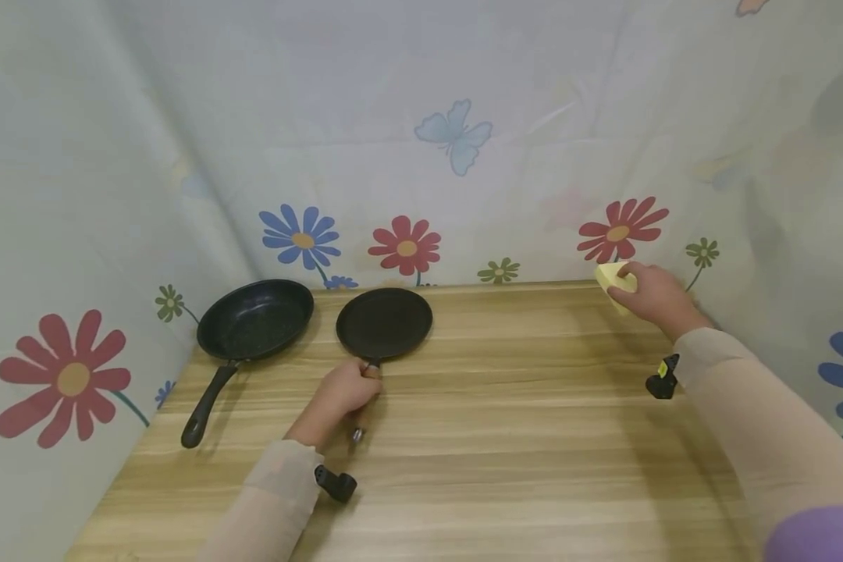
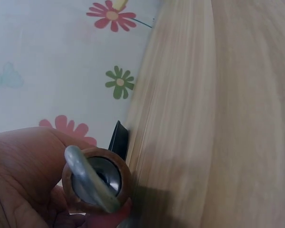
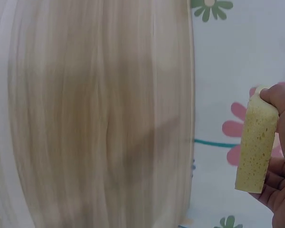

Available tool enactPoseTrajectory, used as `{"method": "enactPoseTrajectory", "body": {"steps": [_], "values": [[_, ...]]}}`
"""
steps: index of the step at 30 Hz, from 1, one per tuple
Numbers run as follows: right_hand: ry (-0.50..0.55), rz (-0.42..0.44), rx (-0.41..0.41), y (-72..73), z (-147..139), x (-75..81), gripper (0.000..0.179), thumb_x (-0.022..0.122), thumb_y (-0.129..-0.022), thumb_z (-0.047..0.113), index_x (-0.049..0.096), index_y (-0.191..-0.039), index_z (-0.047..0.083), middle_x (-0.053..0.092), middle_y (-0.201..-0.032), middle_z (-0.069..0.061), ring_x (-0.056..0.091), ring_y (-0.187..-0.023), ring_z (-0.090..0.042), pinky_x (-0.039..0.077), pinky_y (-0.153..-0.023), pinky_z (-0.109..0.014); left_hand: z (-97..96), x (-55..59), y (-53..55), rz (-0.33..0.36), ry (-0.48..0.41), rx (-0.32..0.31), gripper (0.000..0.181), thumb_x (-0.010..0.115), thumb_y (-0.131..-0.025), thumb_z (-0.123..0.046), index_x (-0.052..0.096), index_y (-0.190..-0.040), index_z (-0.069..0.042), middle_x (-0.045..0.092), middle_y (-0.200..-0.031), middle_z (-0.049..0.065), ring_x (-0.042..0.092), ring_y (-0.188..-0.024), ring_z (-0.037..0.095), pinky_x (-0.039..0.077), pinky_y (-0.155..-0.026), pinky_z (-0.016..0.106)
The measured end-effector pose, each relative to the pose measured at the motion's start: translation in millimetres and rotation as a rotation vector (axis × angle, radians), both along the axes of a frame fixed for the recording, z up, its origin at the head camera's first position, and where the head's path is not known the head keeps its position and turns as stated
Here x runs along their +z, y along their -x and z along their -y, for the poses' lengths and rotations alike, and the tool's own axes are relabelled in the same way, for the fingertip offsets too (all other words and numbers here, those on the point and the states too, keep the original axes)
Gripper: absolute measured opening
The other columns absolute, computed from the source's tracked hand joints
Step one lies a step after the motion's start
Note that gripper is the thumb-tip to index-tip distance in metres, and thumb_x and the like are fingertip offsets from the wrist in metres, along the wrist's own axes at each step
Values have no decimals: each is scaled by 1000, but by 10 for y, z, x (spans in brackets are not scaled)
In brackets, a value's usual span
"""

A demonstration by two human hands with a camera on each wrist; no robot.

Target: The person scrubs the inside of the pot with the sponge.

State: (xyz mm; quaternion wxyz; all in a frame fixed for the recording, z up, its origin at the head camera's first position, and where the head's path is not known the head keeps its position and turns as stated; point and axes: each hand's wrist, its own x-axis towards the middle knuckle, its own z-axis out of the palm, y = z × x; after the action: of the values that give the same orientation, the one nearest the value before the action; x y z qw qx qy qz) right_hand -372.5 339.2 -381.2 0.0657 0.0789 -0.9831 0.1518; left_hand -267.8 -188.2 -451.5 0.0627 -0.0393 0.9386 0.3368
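My left hand (image 1: 344,386) grips the wooden handle (image 2: 126,178) of a small flat black pan (image 1: 384,321) near the table's back edge. A metal hanging ring (image 2: 88,178) sticks out of the handle's end in the left wrist view. At the far right, my right hand (image 1: 656,297) pinches a pale yellow sponge (image 3: 256,145) between thumb and fingers, raised above the table. Pores show on the sponge's side in the right wrist view. To the left of the flat pan stands a deeper black frying pan (image 1: 256,320), its black handle (image 1: 209,407) pointing toward me.
The wood-grain table (image 1: 506,437) meets a pale cloth backdrop (image 1: 365,172) printed with flowers and a butterfly at the back and on both sides. A black wrist camera (image 1: 337,484) sits on the left sleeve, another black camera (image 1: 663,378) on the right.
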Motion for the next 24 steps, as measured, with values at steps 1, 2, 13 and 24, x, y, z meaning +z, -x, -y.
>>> {"method": "enactPoseTrajectory", "body": {"steps": [1, 2, 13, 24], "values": [[-3, 7, -8, -14, -26, -1, 61, 58, -98, 42, 48, -132, -7, 55, -124, -36, 53, -106, -48, 42, -93, -65, 13, -2, 0, 2, -2, 1, 25, 68, -82, -24, 57, -96, -6, 56, -76, 9, 56, -58, 23, 46, -46, 30], [-5, 12, -15, -28, -47, 1, 61, 58, -98, 42, 48, -133, -8, 55, -125, -37, 54, -106, -48, 42, -93, -65, 26, -4, 0, 5, -2, 2, 27, 69, -83, -25, 57, -97, -6, 56, -77, 9, 56, -59, 23, 46, -46, 30], [24, 56, -73, -126, -101, -65, 63, 57, -98, 44, 45, -134, -7, 53, -126, -37, 50, -108, -49, 41, -96, -66, 90, 34, -35, 12, 28, 6, 29, 67, -87, -26, 59, -100, -1, 59, -86, 12, 58, -72, 27, 48, -52, 32], [4, 31, -60, -105, -119, -163, 64, 57, -98, 46, 48, -133, -7, 54, -127, -37, 52, -111, -51, 41, -96, -66, 171, -20, -50, -20, 30, 8, 34, 68, -90, -34, 61, -103, -3, 62, -86, 10, 59, -75, 26, 48, -58, 32]]}}
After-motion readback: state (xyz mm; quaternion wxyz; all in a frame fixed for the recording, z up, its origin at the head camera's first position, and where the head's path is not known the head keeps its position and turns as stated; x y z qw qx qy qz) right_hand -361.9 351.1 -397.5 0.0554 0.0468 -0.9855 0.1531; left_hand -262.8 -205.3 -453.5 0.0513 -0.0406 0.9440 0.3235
